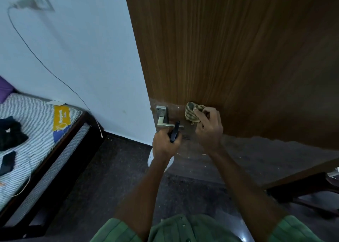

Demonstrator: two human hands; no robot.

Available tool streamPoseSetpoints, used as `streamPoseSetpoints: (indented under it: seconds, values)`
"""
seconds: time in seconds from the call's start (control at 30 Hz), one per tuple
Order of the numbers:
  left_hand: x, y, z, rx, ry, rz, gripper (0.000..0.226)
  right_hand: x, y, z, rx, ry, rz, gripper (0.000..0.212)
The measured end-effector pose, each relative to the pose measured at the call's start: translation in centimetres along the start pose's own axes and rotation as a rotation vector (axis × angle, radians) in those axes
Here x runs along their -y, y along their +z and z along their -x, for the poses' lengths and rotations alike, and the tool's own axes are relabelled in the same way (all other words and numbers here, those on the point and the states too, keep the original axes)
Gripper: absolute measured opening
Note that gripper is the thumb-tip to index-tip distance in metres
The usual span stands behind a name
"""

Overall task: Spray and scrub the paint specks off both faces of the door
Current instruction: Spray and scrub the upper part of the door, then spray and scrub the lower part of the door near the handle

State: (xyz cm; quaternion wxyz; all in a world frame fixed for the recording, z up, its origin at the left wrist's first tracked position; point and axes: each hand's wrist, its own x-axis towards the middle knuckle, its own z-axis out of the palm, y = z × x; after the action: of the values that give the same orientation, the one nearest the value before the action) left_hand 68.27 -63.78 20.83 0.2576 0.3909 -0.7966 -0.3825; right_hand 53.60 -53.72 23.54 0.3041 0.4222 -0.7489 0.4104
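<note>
The brown wooden door fills the upper right, with a metal lever handle at its left edge. Small pale specks dot the door face around and below the handle. My right hand grips a bunched checked cloth and presses it against the door just right of the handle. My left hand grips the black trigger head of a spray bottle right under the lever. The bottle's white body shows below my wrist, mostly hidden by my arm.
A bed with a striped mattress stands at the left, carrying dark clothing and a phone. A charger cable runs down the white wall. Dark wooden furniture legs sit on the floor at the lower right.
</note>
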Motion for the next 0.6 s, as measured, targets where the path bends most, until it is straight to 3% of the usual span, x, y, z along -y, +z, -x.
streamPoseSetpoints:
  seconds: [0.2, 0.33, 0.43, 0.6]
  values:
    - [-0.5, -1.5, 0.4, -0.076, 0.010, -0.017, 0.035, 1.4, 0.0, -1.4, 0.081, -0.100, 0.039, 0.033]
    - [-0.6, -2.7, 0.9, -0.080, 0.050, 0.027, 0.019, 2.8, 0.7, -2.2, 0.324, -0.193, 0.080, 0.036]
    - [0.8, -2.7, 1.6, -0.057, 0.097, 0.003, 0.028, 3.2, 0.3, -1.5, 0.307, -0.006, -0.019, 0.045]
    - [3.9, -2.3, 2.8, 0.049, 0.093, -0.059, 0.027, 3.4, -1.2, 1.1, 0.115, 0.286, -0.133, 0.060]
